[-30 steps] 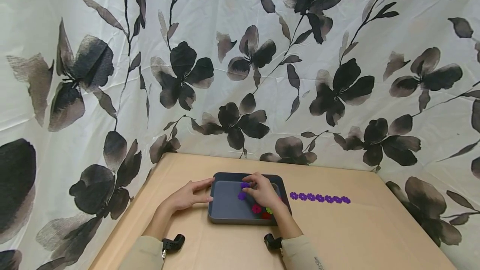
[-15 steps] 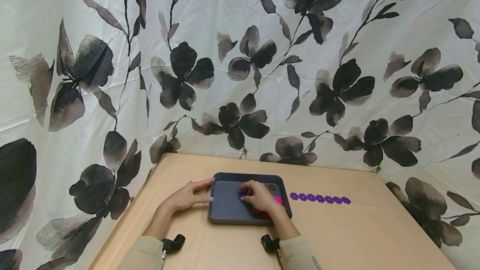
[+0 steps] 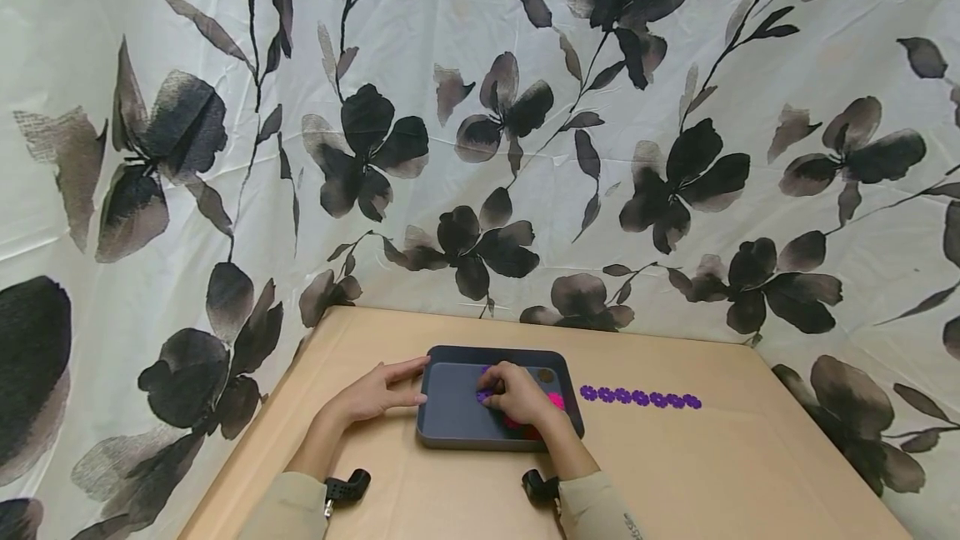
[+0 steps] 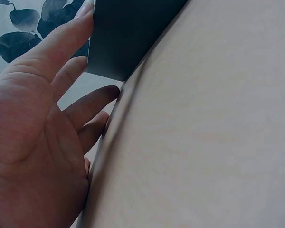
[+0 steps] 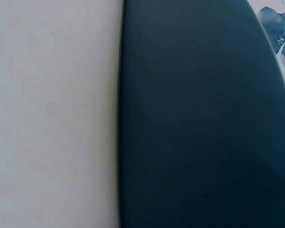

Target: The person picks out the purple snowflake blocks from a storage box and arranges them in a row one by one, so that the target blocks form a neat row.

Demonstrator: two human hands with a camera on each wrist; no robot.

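Note:
A dark grey tray (image 3: 450, 407) lies on the table, and its outer wall fills much of the right wrist view. Beside its left side is my left hand (image 3: 367, 394), thumb and fingers spread, fingertips right at the wall. In the left wrist view those extended fingers (image 4: 92, 104) lie close to the tray's corner (image 4: 118, 42). My right hand (image 3: 521, 394) reaches into the tray, fingers curled, pinching a small purple flower-shaped piece (image 3: 482, 397). A second bit of purple (image 3: 486, 370) shows just behind its fingers. The right wrist view does not include the hand.
A row of several purple flower pieces (image 3: 640, 397) lies on the table (image 3: 675, 465) right of the tray. Pink (image 3: 556, 400) and red (image 3: 532, 433) pieces sit inside the tray, partly covered by the right hand and forearm. Floral cloth (image 3: 480, 190) hangs behind the table.
My right hand has lowered slightly toward the near purple piece, its fingers curling in more. A purple piece earlier between the fingertips now shows behind them. The left hand and tray stay put.

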